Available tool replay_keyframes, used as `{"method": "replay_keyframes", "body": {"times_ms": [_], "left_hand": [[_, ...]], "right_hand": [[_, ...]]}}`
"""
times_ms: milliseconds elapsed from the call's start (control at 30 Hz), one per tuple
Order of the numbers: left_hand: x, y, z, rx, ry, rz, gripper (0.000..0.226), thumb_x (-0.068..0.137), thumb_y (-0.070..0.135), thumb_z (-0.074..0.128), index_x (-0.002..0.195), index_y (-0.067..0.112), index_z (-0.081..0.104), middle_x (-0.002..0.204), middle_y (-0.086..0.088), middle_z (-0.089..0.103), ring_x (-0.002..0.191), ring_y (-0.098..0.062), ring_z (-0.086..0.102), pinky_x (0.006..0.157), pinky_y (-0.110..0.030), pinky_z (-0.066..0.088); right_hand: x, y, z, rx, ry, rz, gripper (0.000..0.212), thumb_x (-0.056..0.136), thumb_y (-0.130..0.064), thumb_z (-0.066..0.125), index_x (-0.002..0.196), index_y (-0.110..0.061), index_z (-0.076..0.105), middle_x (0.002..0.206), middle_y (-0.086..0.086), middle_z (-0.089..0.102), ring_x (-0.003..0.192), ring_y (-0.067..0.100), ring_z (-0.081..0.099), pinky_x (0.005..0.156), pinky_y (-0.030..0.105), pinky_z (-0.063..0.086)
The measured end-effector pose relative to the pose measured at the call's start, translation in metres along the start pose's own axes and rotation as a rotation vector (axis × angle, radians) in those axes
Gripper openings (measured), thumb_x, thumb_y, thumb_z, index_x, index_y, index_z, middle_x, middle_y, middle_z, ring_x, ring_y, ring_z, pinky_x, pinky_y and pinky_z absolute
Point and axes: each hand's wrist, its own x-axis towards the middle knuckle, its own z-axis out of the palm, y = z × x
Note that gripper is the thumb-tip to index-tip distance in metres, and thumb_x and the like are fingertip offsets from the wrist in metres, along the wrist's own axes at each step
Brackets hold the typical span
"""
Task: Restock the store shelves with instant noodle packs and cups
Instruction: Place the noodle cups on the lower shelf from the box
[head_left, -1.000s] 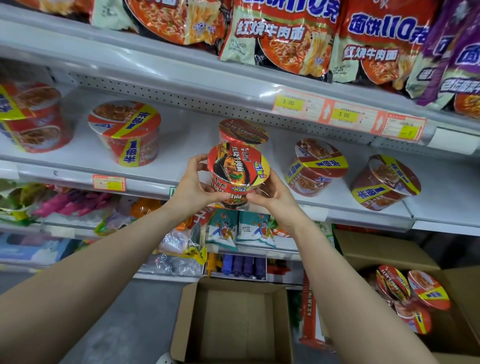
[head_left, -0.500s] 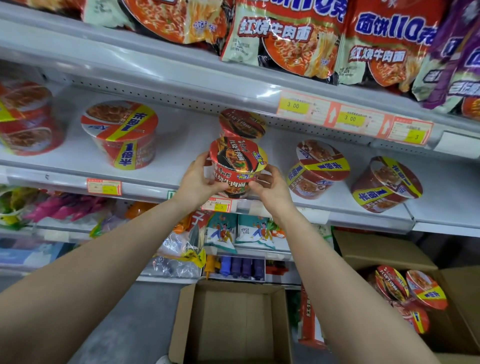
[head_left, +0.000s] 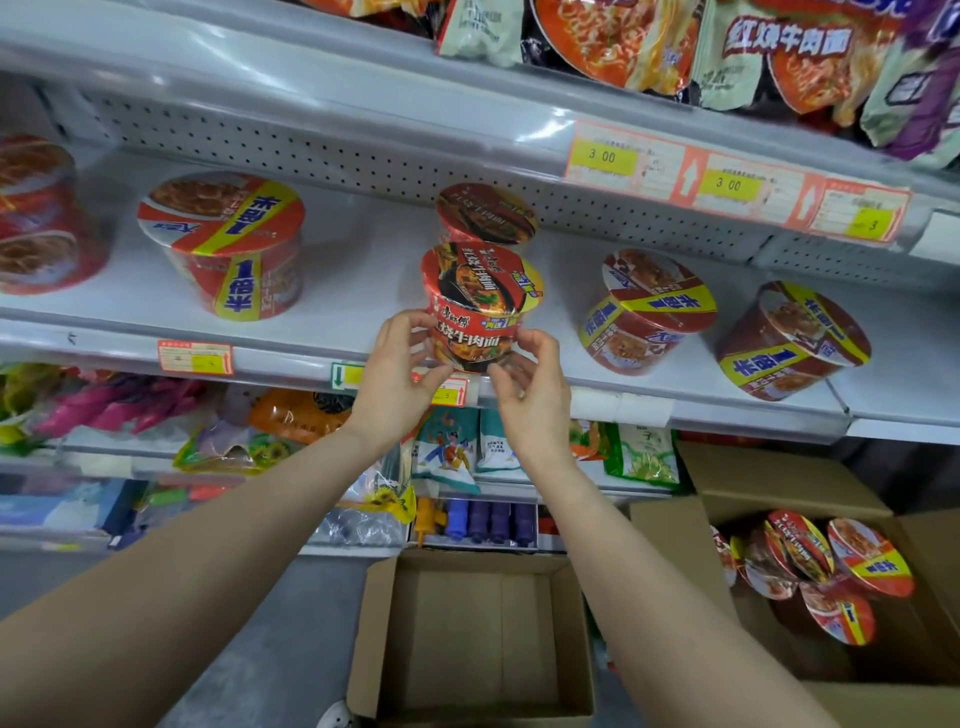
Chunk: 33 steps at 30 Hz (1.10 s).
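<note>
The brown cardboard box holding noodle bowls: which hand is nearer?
Right. The right hand, gripping the red noodle cup from the right, is up-left of the cardboard box; the left hand grips it from the left, farther away.

bare left forearm (head_left: 218, 540) and right forearm (head_left: 644, 566), perhaps a white shoe (head_left: 332, 716).

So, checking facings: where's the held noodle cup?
Head view centre: noodle cup at the shelf front, in front of a matching cup, between left hand and right hand.
</note>
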Motion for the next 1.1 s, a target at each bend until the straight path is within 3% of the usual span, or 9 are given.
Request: {"method": "replay_keyframes", "body": {"times_ms": [100, 233, 300, 500, 633, 767, 867, 1100], "left_hand": [[0.003, 0.001, 0.003, -0.015, -0.024, -0.023, 0.051, 0.087, 0.009, 0.071, 0.128, 0.016, 0.043, 0.131, 0.008, 0.050, 0.116, -0.003, 0.051, 0.093, -0.007, 0.042], [0.017, 0.004, 0.004, 0.033, -0.063, -0.029, 0.051, 0.086, 0.011, 0.072, 0.126, 0.015, 0.041, 0.123, 0.011, 0.049, 0.117, -0.007, 0.050, 0.096, -0.017, 0.041], [0.025, 0.002, 0.004, 0.029, -0.076, -0.043, 0.050, 0.086, 0.008, 0.071, 0.124, 0.017, 0.040, 0.122, 0.008, 0.051, 0.118, -0.009, 0.051, 0.096, -0.016, 0.039], [0.048, -0.010, 0.009, 0.050, -0.073, -0.023, 0.052, 0.085, 0.005, 0.072, 0.126, 0.016, 0.042, 0.124, 0.009, 0.050, 0.114, -0.006, 0.050, 0.098, -0.016, 0.038], [0.065, -0.020, 0.013, 0.022, -0.053, 0.018, 0.052, 0.080, 0.005, 0.075, 0.120, 0.017, 0.044, 0.130, -0.003, 0.049, 0.116, -0.011, 0.052, 0.104, -0.022, 0.041], [0.080, -0.028, 0.015, 0.051, -0.017, 0.054, 0.048, 0.078, 0.013, 0.078, 0.114, 0.017, 0.046, 0.118, 0.002, 0.044, 0.116, -0.019, 0.052, 0.101, -0.026, 0.042], [0.086, -0.029, 0.015, 0.007, -0.050, 0.028, 0.049, 0.080, 0.018, 0.078, 0.113, 0.020, 0.041, 0.119, 0.003, 0.050, 0.113, -0.012, 0.055, 0.098, -0.023, 0.046], [0.081, -0.024, 0.012, -0.082, -0.087, 0.023, 0.048, 0.082, 0.009, 0.074, 0.112, 0.019, 0.038, 0.112, 0.019, 0.053, 0.115, -0.011, 0.058, 0.100, -0.024, 0.046]], "right_hand": [[0.003, -0.001, 0.000, 0.005, -0.021, 0.036, 0.042, 0.094, -0.008, 0.061, 0.130, -0.019, 0.043, 0.110, -0.033, 0.048, 0.094, -0.024, 0.054, 0.085, 0.004, 0.042], [0.017, -0.004, 0.001, -0.001, -0.043, 0.052, 0.041, 0.096, -0.010, 0.058, 0.131, -0.018, 0.040, 0.111, -0.015, 0.057, 0.098, -0.007, 0.057, 0.088, 0.014, 0.045], [0.024, -0.005, 0.003, -0.007, -0.050, 0.067, 0.039, 0.096, -0.011, 0.058, 0.130, -0.018, 0.040, 0.105, -0.016, 0.056, 0.102, 0.003, 0.057, 0.090, 0.021, 0.045], [0.048, 0.002, 0.010, -0.024, -0.030, 0.078, 0.038, 0.096, -0.010, 0.058, 0.129, -0.014, 0.041, 0.107, -0.014, 0.055, 0.106, 0.007, 0.058, 0.092, 0.022, 0.045], [0.065, 0.004, 0.012, -0.024, -0.034, 0.102, 0.036, 0.096, -0.010, 0.057, 0.129, -0.013, 0.042, 0.109, -0.011, 0.056, 0.106, 0.006, 0.057, 0.093, 0.022, 0.045], [0.078, 0.011, 0.016, -0.033, -0.010, 0.128, 0.031, 0.094, -0.009, 0.057, 0.121, -0.014, 0.043, 0.099, -0.022, 0.056, 0.104, 0.009, 0.060, 0.098, 0.032, 0.050], [0.083, 0.015, 0.019, -0.030, -0.012, 0.140, 0.029, 0.093, -0.007, 0.057, 0.115, -0.017, 0.041, 0.096, -0.021, 0.057, 0.103, 0.010, 0.061, 0.100, 0.035, 0.050], [0.080, 0.020, 0.019, 0.013, -0.012, 0.152, 0.029, 0.092, -0.004, 0.056, 0.114, -0.017, 0.042, 0.099, -0.024, 0.058, 0.108, 0.011, 0.062, 0.101, 0.035, 0.049]]}}
